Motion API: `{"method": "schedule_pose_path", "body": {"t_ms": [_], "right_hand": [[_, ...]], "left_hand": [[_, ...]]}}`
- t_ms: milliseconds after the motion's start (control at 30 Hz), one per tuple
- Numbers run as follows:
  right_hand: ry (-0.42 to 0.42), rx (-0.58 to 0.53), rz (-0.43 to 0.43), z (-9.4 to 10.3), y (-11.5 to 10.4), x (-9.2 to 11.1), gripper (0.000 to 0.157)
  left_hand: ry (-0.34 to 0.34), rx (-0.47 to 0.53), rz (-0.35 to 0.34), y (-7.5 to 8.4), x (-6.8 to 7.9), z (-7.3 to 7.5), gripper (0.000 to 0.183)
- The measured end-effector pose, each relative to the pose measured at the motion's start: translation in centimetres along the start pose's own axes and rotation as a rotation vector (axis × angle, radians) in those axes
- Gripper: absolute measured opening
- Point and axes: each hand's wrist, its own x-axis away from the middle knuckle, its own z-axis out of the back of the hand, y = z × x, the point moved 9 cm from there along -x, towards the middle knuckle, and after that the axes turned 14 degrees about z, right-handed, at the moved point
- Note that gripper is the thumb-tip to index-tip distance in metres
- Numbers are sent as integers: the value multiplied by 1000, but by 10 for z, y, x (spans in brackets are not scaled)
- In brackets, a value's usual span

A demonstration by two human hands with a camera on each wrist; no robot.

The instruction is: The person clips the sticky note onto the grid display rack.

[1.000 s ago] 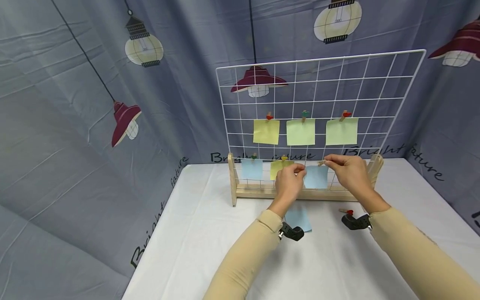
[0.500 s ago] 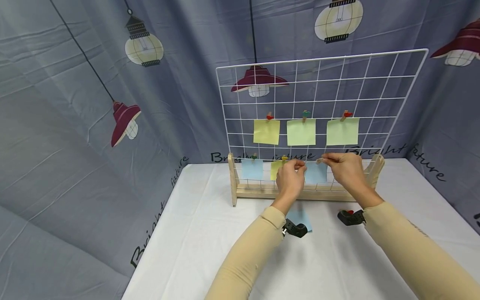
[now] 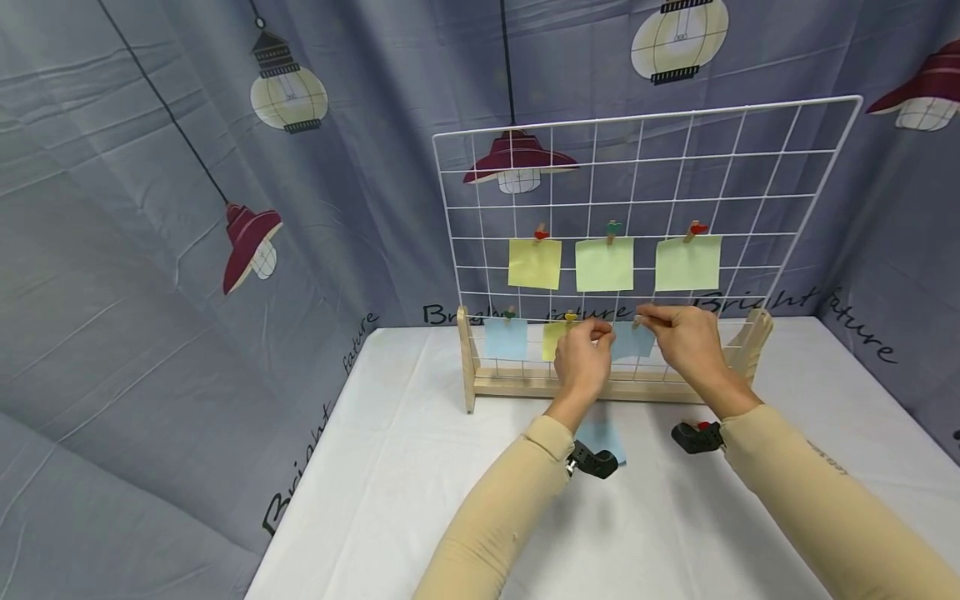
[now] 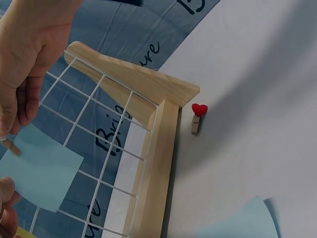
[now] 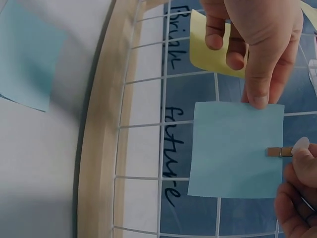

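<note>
A pale blue sticky note (image 3: pixel 632 342) lies against the lower part of the white wire grid (image 3: pixel 630 200). My left hand (image 3: pixel 583 358) pinches its left edge between thumb and finger. At the note's top edge my right hand (image 3: pixel 686 337) pinches a small wooden clothespin (image 5: pixel 280 151) with a white ornament. The right wrist view has the peg's tip over the note, about mid-edge. Left of my left hand, a yellow note (image 3: pixel 553 340), partly hidden by it, and another blue note (image 3: pixel 506 339) hang from pegs.
Above hang a yellow note (image 3: pixel 534 264) and two light green notes, each pegged. A wooden base (image 3: pixel 517 385) holds the grid. On the white table lie loose blue paper (image 3: pixel 602 440) and a red-heart clothespin (image 4: pixel 197 118). A patterned curtain stands behind.
My right hand has moved slightly left with the clothespin, along the blue note's top edge. My left hand stays at the note's left edge, shifting very little.
</note>
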Motion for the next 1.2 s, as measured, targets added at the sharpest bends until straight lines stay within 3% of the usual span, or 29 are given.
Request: {"method": "schedule_pose_path", "body": {"t_ms": [300, 400, 567, 900, 1200], "right_hand": [[55, -28, 31, 5, -2, 9, 30], [73, -26, 29, 9, -2, 16, 29], [31, -61, -35, 13, 6, 35, 32], [34, -43, -158, 21, 31, 72, 34], [49, -72, -125, 23, 35, 90, 38]], "left_hand": [[25, 16, -51, -12, 8, 12, 10], [-3, 48, -61, -22, 11, 16, 11], [-69, 78, -54, -41, 19, 24, 13], [-125, 32, -19, -75, 33, 29, 14], [-231, 84, -12, -84, 40, 38, 26]]}}
